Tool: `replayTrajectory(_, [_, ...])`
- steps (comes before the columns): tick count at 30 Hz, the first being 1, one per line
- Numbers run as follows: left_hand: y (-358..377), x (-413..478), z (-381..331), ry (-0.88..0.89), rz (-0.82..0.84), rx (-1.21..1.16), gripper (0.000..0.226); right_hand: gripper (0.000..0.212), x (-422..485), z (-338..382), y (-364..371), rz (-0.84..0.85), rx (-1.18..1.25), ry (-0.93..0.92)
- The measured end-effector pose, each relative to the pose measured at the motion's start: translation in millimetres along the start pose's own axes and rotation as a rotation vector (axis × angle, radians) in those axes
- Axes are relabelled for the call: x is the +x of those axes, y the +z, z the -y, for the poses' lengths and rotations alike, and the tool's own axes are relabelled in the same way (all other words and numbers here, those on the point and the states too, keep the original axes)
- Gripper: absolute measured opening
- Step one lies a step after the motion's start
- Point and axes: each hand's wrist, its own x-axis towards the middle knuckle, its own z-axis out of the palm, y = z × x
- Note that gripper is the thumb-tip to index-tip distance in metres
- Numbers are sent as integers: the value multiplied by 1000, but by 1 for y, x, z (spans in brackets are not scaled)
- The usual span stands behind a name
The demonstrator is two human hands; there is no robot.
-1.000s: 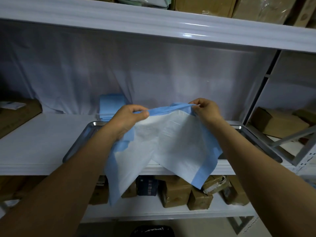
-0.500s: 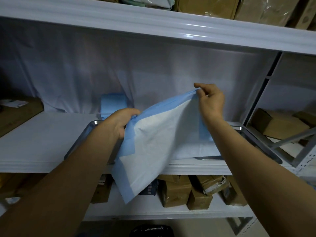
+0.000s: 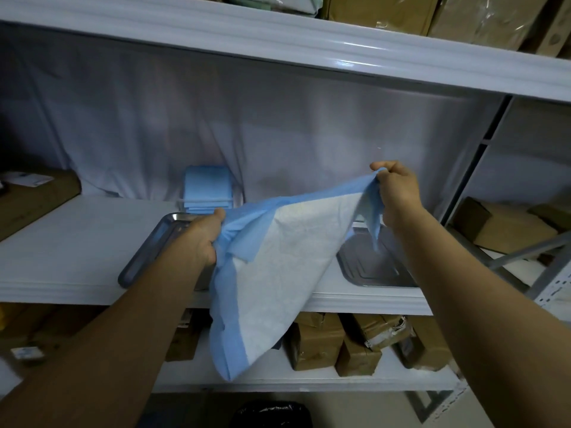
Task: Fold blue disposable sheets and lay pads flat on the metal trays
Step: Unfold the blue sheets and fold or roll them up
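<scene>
A blue-edged pad with a white middle (image 3: 278,267) hangs stretched between my hands over the white shelf. My left hand (image 3: 202,239) grips its bunched left edge low, above the left metal tray (image 3: 148,251). My right hand (image 3: 394,193) pinches the pad's far corner, held higher, above the right metal tray (image 3: 367,270). The pad's lower corner droops past the shelf's front edge. A stack of folded blue sheets (image 3: 207,191) stands at the back of the shelf behind the left tray.
A white cloth (image 3: 278,134) hangs across the back of the shelf. Cardboard boxes (image 3: 340,344) fill the lower shelf, and more sit at the far right (image 3: 506,227) and far left (image 3: 34,196). A black bin bag (image 3: 272,415) lies on the floor below.
My hands have drawn apart, spreading the pad. The right hand rose and shifted right with its corner; the left hand dropped toward the left tray. The right tray is now uncovered.
</scene>
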Motion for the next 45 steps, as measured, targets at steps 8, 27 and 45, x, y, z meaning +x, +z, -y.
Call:
replayTrajectory(8, [-27,10,4,73,-21,255,25,43,5,-24,-22,-258,-60,138])
replayTrajectory(27, [-29,10,-31,304,-140,377,29,58,-12,-69,-2,476,-1323,-96])
replayTrajectory(45, [-17,18,-66,496,125,373,24,55,-27,-70,25,523,-1516,-13])
